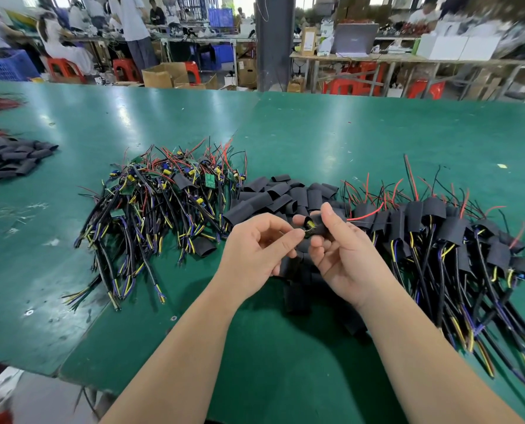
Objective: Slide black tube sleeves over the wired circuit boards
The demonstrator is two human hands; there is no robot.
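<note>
Progress looks about halfway, I'd say: heap of already-sleeved wired boards (438, 228) on the right, tangled pile of bare green circuit boards (163, 191) on the left, loose black tube sleeves (279, 194) between. Left hand (255, 246) pinches one small wired board (309, 224); right hand (343, 255) grips a soft black sleeve (319, 230) half over it.

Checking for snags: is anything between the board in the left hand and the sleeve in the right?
Nothing visible. The left hand pinches the wired board at the mouth of the black sleeve the right hand holds.
</note>
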